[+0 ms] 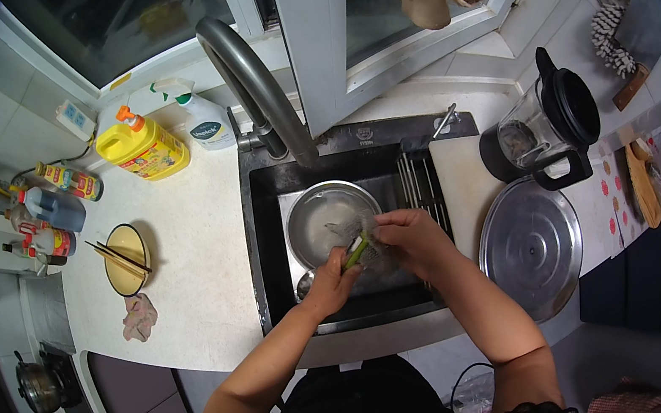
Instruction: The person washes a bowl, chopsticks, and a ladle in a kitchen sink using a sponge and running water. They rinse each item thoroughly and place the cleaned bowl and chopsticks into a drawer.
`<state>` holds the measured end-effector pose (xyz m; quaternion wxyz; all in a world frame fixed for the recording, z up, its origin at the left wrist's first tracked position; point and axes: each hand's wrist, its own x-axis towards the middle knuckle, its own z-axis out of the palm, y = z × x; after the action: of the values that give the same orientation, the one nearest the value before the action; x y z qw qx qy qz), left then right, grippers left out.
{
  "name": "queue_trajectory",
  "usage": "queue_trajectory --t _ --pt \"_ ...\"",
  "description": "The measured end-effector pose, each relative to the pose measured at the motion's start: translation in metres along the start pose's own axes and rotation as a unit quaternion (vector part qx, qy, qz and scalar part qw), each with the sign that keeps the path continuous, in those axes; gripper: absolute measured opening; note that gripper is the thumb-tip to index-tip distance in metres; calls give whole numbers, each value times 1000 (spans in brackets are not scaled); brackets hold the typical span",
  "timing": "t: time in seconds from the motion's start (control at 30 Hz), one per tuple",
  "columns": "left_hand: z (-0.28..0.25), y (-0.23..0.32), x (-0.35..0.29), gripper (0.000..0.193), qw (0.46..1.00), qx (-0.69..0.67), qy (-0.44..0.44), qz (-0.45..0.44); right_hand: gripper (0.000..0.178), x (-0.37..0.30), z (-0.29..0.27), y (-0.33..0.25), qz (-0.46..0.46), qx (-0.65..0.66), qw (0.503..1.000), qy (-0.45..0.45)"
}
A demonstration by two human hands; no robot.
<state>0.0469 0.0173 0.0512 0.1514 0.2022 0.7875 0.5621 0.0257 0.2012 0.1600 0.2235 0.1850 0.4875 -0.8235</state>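
Holding slender greens — near round metal bowl

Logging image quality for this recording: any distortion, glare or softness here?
Head view: fisheye bends the pale counter's front edge and blackens the corners; highlights on the round metal lid; the green stalk between the hands lacks fine detail.

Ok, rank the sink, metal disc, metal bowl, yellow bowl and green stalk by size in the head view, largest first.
Sink
Metal disc
Metal bowl
Yellow bowl
Green stalk, as far as it shows
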Motion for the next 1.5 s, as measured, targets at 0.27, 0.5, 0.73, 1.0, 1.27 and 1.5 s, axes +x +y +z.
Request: queue_trajectory --t 0.27,0.5,0.73,1.0,1.27,1.5 --pt "2 3 -4 26 999 4 -18 -33 21 6 -17 13 -30 -45 998 -10" --pt "-2 7 -2 27 1000 6 -13 -24 22 5 -8 12 14 83 996 -14" --pt "-2 13 -1 28 1000 12 -7 -24 21 7 -13 14 -28 -3 999 -26" --pt "-3 17 -2 29 1000 17 -9 -24 17 -4 0 0 2 17 1000 2" --pt "-12 40 23 30 999 18 -31 -17 19 5 -19 -3 -54 98 994 -15" --pt "-17 18 44 30 995 89 -33 5 18 5 3 -4 -106 -35 994 -14"
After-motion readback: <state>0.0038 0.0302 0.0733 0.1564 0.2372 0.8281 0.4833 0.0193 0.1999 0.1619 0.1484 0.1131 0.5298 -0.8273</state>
